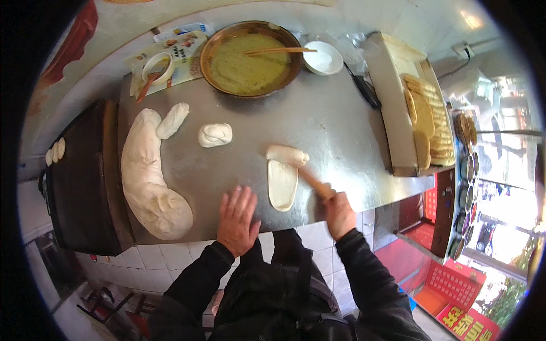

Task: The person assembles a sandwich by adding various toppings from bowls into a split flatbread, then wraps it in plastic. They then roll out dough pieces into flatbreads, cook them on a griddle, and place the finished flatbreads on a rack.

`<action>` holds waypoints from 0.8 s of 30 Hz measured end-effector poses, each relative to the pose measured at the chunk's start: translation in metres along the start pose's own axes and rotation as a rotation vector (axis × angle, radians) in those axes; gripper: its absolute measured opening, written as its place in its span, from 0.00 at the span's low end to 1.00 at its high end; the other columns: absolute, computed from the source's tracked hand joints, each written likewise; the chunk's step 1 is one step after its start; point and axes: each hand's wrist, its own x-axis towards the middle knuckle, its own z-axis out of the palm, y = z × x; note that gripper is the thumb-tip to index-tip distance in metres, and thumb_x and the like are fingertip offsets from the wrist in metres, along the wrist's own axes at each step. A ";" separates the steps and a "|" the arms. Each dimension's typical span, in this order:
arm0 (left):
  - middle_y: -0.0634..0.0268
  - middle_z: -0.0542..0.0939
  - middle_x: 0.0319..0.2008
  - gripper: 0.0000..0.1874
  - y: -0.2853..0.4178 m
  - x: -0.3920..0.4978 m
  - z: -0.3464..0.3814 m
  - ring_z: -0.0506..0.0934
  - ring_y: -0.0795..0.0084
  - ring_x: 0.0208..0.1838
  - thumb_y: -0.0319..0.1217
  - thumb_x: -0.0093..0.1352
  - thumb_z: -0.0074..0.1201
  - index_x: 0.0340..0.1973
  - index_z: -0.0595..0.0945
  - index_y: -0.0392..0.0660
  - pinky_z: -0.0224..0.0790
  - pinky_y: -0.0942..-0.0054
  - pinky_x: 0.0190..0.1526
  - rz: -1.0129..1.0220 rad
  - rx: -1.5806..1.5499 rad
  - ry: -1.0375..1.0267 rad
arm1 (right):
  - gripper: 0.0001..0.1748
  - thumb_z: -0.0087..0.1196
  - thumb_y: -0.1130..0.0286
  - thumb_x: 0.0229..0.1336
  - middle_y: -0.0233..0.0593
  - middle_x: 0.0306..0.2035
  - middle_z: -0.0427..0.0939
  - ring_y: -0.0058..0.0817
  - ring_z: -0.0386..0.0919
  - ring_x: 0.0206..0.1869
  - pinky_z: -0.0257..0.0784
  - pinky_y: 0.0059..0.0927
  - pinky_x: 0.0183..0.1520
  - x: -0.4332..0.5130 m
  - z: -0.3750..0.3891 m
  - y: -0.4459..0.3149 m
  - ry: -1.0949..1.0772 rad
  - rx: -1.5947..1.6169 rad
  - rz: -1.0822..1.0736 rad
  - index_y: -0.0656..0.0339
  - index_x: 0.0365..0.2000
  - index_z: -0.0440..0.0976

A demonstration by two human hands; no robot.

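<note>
My right hand [340, 215] grips one end of a wooden rolling pin [313, 183], whose other end reaches a piece of dough [283, 183]. That dough is a flat oblong strip, with its far end folded or rolled over into a thick band. My left hand [238, 219] lies palm down near the front edge of the metal table [341, 123], fingers slightly spread, holding nothing. Left of it lies a long, thick mass of dough [147, 170], touched at the top by a small dough piece [174, 120]. A folded dough lump [215, 135] sits in the middle.
At the back stand a wide bowl of greenish-yellow liquid [251, 81] with chopsticks, a white bowl [323, 58] and a small cup [158, 68]. A black-handled knife [367, 91] lies beside a box [386, 106] of flatbreads. A dark griddle or lid [81, 187] adjoins the left edge.
</note>
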 end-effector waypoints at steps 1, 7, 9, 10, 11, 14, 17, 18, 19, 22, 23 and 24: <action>0.48 0.60 0.79 0.41 -0.005 0.001 0.000 0.55 0.45 0.83 0.41 0.70 0.61 0.75 0.64 0.39 0.41 0.39 0.80 -0.030 0.038 -0.018 | 0.16 0.58 0.71 0.65 0.56 0.51 0.77 0.56 0.78 0.52 0.74 0.50 0.52 0.022 -0.006 0.009 0.101 0.069 0.144 0.62 0.51 0.74; 0.55 0.62 0.79 0.43 -0.014 -0.002 0.003 0.57 0.50 0.82 0.45 0.69 0.61 0.75 0.64 0.41 0.45 0.39 0.79 -0.142 0.150 -0.042 | 0.31 0.58 0.74 0.61 0.55 0.64 0.74 0.54 0.71 0.67 0.66 0.51 0.71 0.131 -0.061 -0.097 0.566 -0.097 -0.630 0.66 0.65 0.71; 0.54 0.62 0.79 0.42 -0.015 -0.002 0.006 0.57 0.48 0.82 0.43 0.69 0.61 0.75 0.64 0.41 0.44 0.38 0.79 -0.136 0.112 -0.033 | 0.28 0.58 0.65 0.66 0.52 0.66 0.73 0.51 0.70 0.70 0.64 0.50 0.73 0.166 -0.065 -0.144 0.439 -0.186 -0.823 0.66 0.63 0.72; 0.53 0.62 0.79 0.42 -0.016 -0.001 0.007 0.57 0.47 0.82 0.42 0.69 0.62 0.75 0.64 0.41 0.44 0.37 0.79 -0.130 0.094 -0.030 | 0.24 0.56 0.62 0.68 0.52 0.63 0.76 0.49 0.70 0.70 0.63 0.50 0.73 0.187 -0.058 -0.164 0.426 -0.262 -0.863 0.65 0.59 0.75; 0.53 0.62 0.79 0.42 -0.016 0.001 0.007 0.57 0.47 0.81 0.42 0.69 0.61 0.75 0.64 0.41 0.44 0.37 0.79 -0.127 0.091 -0.029 | 0.22 0.55 0.58 0.71 0.52 0.59 0.79 0.47 0.69 0.71 0.63 0.50 0.73 0.207 -0.053 -0.180 0.411 -0.341 -0.901 0.65 0.55 0.78; 0.55 0.63 0.78 0.41 -0.015 0.001 0.005 0.58 0.49 0.81 0.41 0.70 0.60 0.75 0.65 0.42 0.45 0.38 0.79 -0.130 0.095 -0.024 | 0.24 0.48 0.51 0.75 0.48 0.47 0.83 0.46 0.76 0.60 0.69 0.51 0.65 0.241 -0.055 -0.209 0.126 -0.552 -0.709 0.63 0.41 0.81; 0.57 0.64 0.78 0.40 -0.017 -0.003 0.006 0.59 0.52 0.81 0.42 0.71 0.59 0.75 0.66 0.43 0.47 0.40 0.79 -0.140 0.099 -0.007 | 0.24 0.52 0.51 0.73 0.46 0.36 0.82 0.46 0.79 0.48 0.71 0.51 0.56 0.226 -0.064 -0.222 0.232 -0.272 -0.759 0.63 0.33 0.81; 0.57 0.64 0.78 0.39 -0.018 -0.002 0.009 0.59 0.52 0.81 0.41 0.71 0.60 0.75 0.66 0.43 0.47 0.40 0.79 -0.133 0.081 0.003 | 0.22 0.54 0.54 0.72 0.49 0.35 0.80 0.52 0.78 0.41 0.71 0.53 0.45 0.210 -0.065 -0.216 0.337 -0.125 -0.841 0.62 0.28 0.78; 0.57 0.64 0.78 0.39 -0.019 -0.006 0.009 0.59 0.52 0.81 0.41 0.71 0.60 0.75 0.66 0.43 0.47 0.40 0.79 -0.146 0.074 0.006 | 0.21 0.56 0.56 0.71 0.52 0.32 0.79 0.55 0.77 0.38 0.71 0.53 0.41 0.184 -0.058 -0.212 0.281 0.050 -0.784 0.63 0.27 0.77; 0.56 0.64 0.78 0.41 -0.013 0.003 0.004 0.60 0.52 0.81 0.42 0.70 0.62 0.75 0.66 0.43 0.49 0.40 0.78 -0.161 0.025 0.034 | 0.17 0.55 0.58 0.69 0.52 0.45 0.84 0.53 0.80 0.51 0.75 0.49 0.55 0.100 -0.028 -0.145 -0.128 0.076 -0.667 0.62 0.42 0.84; 0.56 0.64 0.78 0.40 -0.012 0.004 0.008 0.60 0.52 0.81 0.43 0.69 0.62 0.74 0.67 0.43 0.49 0.40 0.78 -0.153 -0.026 0.084 | 0.26 0.57 0.57 0.67 0.48 0.63 0.78 0.44 0.70 0.71 0.62 0.50 0.73 0.067 -0.007 -0.126 0.057 -0.237 -0.887 0.63 0.58 0.79; 0.55 0.64 0.78 0.39 -0.010 0.009 0.018 0.60 0.52 0.81 0.43 0.69 0.63 0.73 0.69 0.43 0.50 0.40 0.78 -0.144 -0.078 0.137 | 0.37 0.58 0.54 0.65 0.41 0.73 0.69 0.38 0.53 0.82 0.46 0.53 0.81 0.030 0.019 -0.105 -0.045 -0.375 -0.758 0.65 0.67 0.71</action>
